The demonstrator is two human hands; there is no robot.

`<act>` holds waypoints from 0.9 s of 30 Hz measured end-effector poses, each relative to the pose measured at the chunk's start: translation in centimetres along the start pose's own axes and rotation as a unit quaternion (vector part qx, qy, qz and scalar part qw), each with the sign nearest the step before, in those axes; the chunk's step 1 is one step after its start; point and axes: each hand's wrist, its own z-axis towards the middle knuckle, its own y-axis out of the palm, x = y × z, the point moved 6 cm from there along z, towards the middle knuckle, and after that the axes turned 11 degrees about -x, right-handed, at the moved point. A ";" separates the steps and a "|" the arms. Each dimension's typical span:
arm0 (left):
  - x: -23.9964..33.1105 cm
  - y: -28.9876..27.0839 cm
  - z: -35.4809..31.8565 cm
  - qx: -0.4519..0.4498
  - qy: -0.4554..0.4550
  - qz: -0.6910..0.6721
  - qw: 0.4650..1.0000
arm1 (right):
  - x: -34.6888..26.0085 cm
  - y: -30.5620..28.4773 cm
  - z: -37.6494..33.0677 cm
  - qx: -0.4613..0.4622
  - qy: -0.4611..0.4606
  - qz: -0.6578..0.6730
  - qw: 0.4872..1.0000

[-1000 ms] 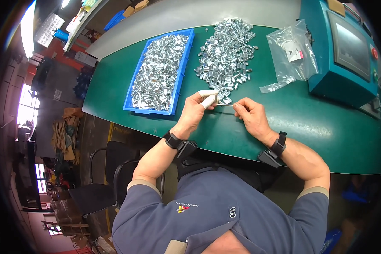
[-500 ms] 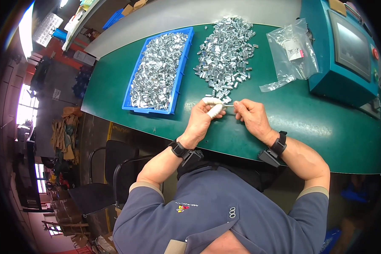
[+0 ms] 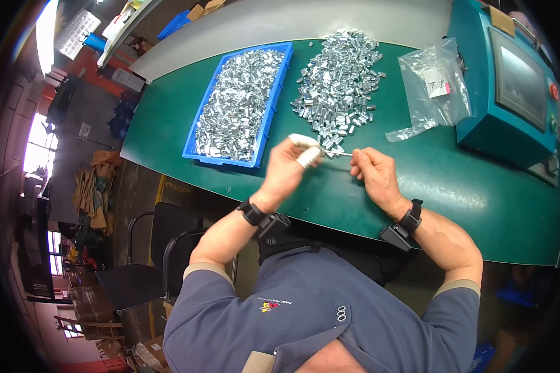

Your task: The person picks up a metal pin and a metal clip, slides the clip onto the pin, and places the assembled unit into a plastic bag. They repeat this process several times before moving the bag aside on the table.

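Observation:
My right hand (image 3: 374,176) pinches one end of a thin, light metal rod (image 3: 337,153) between thumb and forefinger. The rod runs left, to the fingertips of my left hand (image 3: 288,163). White wrapping covers the thumb and forefinger of that hand, which are pressed together; what lies between them is too small to make out. Just beyond the fingers starts a long heap of small shiny metal pieces (image 3: 337,87) on the green table (image 3: 292,196). To its left stands a blue tray (image 3: 269,115) filled with similar pieces.
A clear plastic bag (image 3: 417,68) with a white label lies right of the heap. A teal machine (image 3: 479,118) with a screen and red button stands at the right. Behind the table runs a grey panel (image 3: 255,25). A black chair (image 3: 177,230) is at the lower left.
My hands have moved apart, the left one shifting left and the right one slightly right. More of the thin rod shows between them.

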 end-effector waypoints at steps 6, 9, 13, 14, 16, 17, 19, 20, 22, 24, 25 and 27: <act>5.6 -14.5 3.8 0.178 0.085 0.262 0.945 | 0.1 -0.1 0.2 0.001 0.010 0.008 1.000; 7.9 -18.1 4.6 0.253 0.090 0.424 0.865 | 0.3 -0.3 0.2 0.012 0.035 0.004 0.999; 6.0 -11.3 3.4 0.087 0.126 0.440 0.885 | 0.4 -0.5 0.0 0.015 0.030 0.020 0.999; 5.0 -8.4 2.6 0.034 0.113 0.456 0.882 | 0.3 -0.5 0.1 0.009 0.030 0.011 0.999; 3.5 -3.3 0.9 -0.046 0.105 0.506 0.855 | 0.5 -0.4 0.2 0.012 0.024 0.010 1.000; 2.9 -1.6 0.4 -0.075 0.110 0.541 0.831 | 0.5 -0.4 0.2 0.016 0.016 0.008 1.000; 2.5 -0.3 -0.1 -0.045 0.114 0.532 0.838 | 0.6 -0.4 0.3 0.008 0.019 0.003 1.000; 2.1 -0.2 -0.1 -0.038 0.119 0.550 0.825 | 0.6 -0.3 0.4 0.001 0.019 -0.002 1.000; 1.2 -0.5 -0.4 -0.031 0.111 0.532 0.839 | 0.6 0.0 0.4 0.000 0.021 -0.003 1.000; 1.2 -0.3 -0.5 -0.029 0.104 0.513 0.852 | 0.7 0.0 0.3 0.004 0.025 -0.003 1.000; 0.3 -1.1 -0.5 -0.013 0.017 0.382 0.924 | 0.7 0.1 0.4 -0.010 0.025 -0.014 1.000; -0.8 -1.6 -0.7 0.004 -0.073 0.240 0.968 | 0.8 0.3 0.3 -0.023 0.026 -0.022 0.999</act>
